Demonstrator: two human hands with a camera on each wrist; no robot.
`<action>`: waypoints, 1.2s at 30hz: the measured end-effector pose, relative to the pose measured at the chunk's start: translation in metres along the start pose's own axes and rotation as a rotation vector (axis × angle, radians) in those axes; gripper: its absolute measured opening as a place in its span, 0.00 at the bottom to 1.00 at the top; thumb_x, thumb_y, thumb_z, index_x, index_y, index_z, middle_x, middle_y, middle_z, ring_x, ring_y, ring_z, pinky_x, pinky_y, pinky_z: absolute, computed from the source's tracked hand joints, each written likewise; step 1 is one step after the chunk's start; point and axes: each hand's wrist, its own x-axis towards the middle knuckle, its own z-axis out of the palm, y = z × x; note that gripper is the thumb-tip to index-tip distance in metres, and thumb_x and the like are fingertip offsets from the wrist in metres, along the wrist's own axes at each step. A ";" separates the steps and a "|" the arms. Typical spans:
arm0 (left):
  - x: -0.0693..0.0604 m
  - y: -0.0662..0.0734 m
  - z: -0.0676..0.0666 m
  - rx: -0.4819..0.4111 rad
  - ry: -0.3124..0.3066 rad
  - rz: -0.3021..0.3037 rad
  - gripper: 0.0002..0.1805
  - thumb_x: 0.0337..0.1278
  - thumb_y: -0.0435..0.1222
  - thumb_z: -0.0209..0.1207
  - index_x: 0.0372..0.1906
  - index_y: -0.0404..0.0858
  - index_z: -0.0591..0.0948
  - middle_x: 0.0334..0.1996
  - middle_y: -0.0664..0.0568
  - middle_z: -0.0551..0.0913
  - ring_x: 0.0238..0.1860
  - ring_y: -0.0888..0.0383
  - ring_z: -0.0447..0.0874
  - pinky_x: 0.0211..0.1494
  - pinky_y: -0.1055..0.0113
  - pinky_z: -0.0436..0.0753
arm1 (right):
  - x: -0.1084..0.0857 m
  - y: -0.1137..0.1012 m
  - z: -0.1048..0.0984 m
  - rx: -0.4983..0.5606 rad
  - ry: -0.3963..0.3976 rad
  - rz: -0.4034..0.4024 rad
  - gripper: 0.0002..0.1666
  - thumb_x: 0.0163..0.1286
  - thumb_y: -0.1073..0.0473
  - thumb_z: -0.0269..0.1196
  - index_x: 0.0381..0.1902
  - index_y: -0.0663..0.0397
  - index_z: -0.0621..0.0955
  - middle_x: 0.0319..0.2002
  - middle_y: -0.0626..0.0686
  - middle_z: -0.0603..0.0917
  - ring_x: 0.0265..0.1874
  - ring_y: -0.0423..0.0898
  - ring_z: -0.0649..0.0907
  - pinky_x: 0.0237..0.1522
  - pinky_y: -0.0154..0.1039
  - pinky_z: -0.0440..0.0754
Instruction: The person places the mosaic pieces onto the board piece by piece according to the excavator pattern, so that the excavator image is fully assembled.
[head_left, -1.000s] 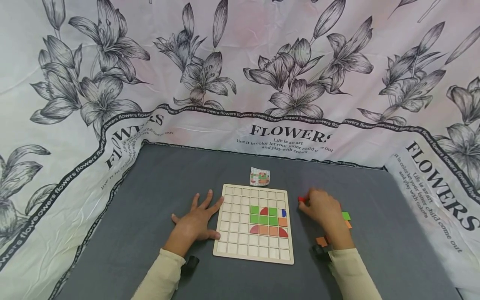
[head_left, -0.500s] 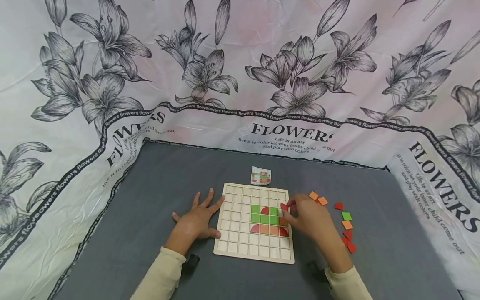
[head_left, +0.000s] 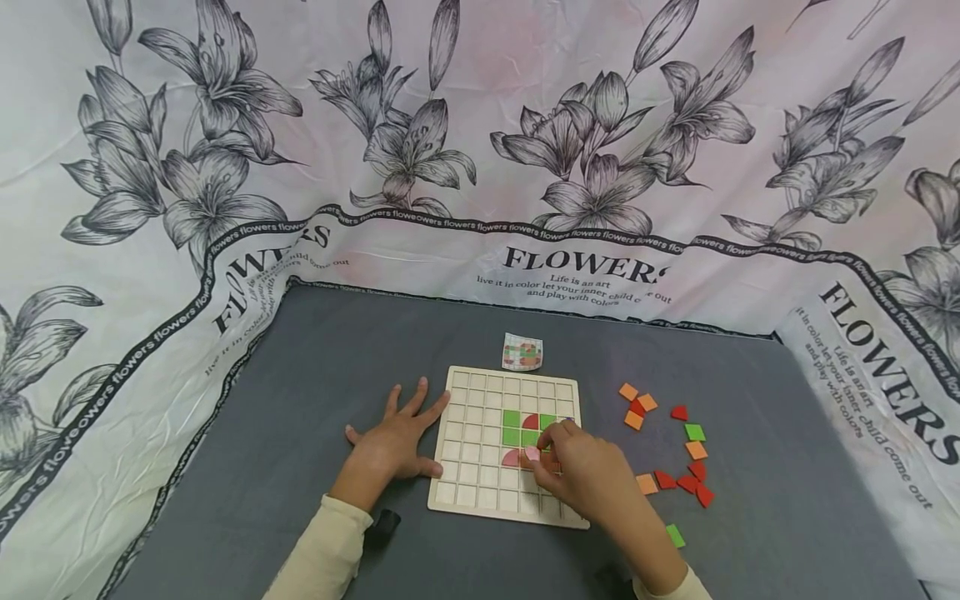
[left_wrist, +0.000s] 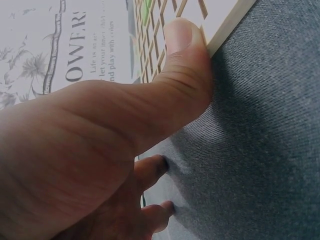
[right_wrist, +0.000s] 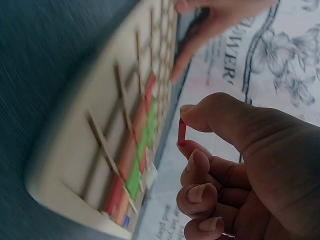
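Note:
Over the right part of a wooden grid board, my right hand pinches a red quarter-round tile between thumb and index finger, above the board's surface. Its other fingers are curled, as the right wrist view shows. My left hand lies spread at the board's left side, the thumb on the rim and the index fingertip at the left edge. Green tiles and red quarter-round tiles sit in the board's cells. The right hand hides several cells; a bit of blue tile shows near the right edge.
Loose orange tiles, red tiles and green tiles are scattered on the grey cloth right of the board. A small pattern card lies just beyond the far edge. Behind hangs a flower-printed cloth.
My right hand has brought the red tile from the loose tiles leftward, past the board's right edge and over its middle right. The left hand stays in place.

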 end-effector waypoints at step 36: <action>0.000 0.001 0.000 -0.002 -0.005 -0.008 0.60 0.52 0.52 0.78 0.87 0.62 0.54 0.88 0.55 0.42 0.86 0.39 0.33 0.60 0.07 0.48 | -0.008 -0.023 0.024 0.001 -0.052 -0.073 0.17 0.59 0.48 0.82 0.37 0.43 0.85 0.31 0.40 0.80 0.23 0.33 0.75 0.24 0.33 0.77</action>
